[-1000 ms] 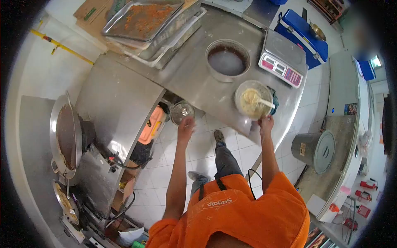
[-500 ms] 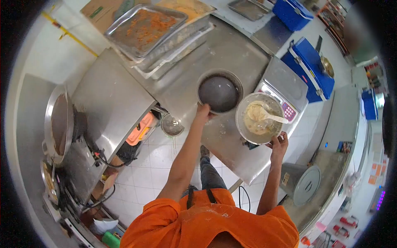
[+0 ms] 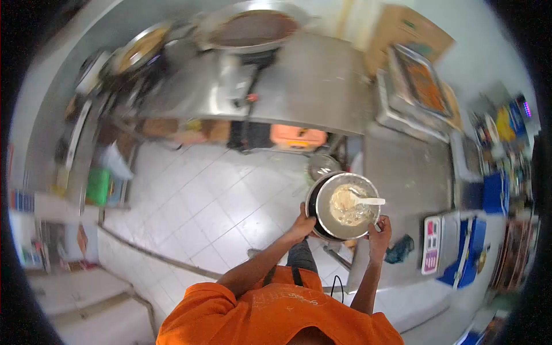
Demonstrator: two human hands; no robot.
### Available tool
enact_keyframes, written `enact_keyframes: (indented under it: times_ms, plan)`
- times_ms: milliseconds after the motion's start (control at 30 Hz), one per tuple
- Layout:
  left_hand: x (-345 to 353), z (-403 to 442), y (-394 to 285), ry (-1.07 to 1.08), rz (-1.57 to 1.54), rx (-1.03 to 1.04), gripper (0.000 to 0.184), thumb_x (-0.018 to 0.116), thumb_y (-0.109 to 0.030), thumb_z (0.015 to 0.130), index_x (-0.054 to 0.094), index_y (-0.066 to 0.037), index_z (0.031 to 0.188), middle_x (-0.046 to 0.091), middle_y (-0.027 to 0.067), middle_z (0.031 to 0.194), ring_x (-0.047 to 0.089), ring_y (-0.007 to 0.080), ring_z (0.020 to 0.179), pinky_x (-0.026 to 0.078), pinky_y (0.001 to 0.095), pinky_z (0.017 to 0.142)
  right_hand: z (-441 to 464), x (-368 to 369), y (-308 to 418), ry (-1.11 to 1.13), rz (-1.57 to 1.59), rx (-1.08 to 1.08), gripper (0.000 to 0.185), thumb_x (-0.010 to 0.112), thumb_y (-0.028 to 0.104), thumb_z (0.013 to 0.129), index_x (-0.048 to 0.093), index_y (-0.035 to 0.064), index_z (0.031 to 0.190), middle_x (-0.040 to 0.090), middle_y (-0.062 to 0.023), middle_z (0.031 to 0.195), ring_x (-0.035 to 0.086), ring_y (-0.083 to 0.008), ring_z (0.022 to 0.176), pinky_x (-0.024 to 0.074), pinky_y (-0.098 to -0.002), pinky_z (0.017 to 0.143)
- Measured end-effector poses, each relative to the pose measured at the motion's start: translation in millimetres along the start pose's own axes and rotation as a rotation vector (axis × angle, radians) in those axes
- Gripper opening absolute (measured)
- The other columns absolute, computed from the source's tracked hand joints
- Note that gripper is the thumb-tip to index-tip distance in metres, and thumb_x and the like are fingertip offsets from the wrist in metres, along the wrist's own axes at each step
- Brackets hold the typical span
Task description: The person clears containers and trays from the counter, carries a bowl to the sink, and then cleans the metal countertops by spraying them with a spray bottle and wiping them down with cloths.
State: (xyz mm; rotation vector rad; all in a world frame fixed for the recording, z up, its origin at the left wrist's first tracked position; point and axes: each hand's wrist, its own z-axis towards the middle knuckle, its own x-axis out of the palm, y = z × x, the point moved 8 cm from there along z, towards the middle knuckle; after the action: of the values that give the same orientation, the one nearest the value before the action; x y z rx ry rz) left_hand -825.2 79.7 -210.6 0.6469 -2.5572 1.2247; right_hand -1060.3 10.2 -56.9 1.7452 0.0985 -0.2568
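Swung away from the scale, pot gripped by left hand and bowl held by right hand travel best level.

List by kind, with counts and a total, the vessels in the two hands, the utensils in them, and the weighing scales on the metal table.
Bowl, held in the right hand: 1
Dark pot, held in the left hand: 1
White utensil, in the bowl: 1
Weighing scale: 1
Total: 4
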Motion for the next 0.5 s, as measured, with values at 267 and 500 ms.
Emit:
enact_keyframes:
  times_ms: [267, 500]
  plan:
    - [-278.4, -177.2, -6.8, -0.317, -0.364, 0.101, 0.095, 0.048, -0.011, 0.091, -0.027, -0.010, 0.148, 0.053, 0.0235, 0.127, 0.068, 0.0299, 0.086, 0.063, 0.0414, 0.066, -101.8, 306.9, -12.2, 0.484, -0.297, -0.406, 0.019, 0.063, -0.001, 0.079, 0.057, 0.0047, 0.095, 0.059, 0.0002, 0.087, 0.054, -0.0051, 0.065, 0.0439, -0.0220, 0.045]
    - [-508.7, -352.9, 5.5, -0.638, -0.708, 0.180, 0.051, 0.048, -0.002, 0.089, 0.033, 0.003, 0.137, 0.059, 0.0211, 0.117, 0.068, 0.0297, 0.091, 0.063, 0.0446, 0.070, -255.3, 579.1, 21.5, 0.919, -0.161, 0.003, 0.024, 0.067, 0.022, 0.092, 0.065, 0.0044, 0.109, 0.066, -0.0044, 0.095, 0.062, -0.0116, 0.065, 0.0476, -0.0235, 0.051]
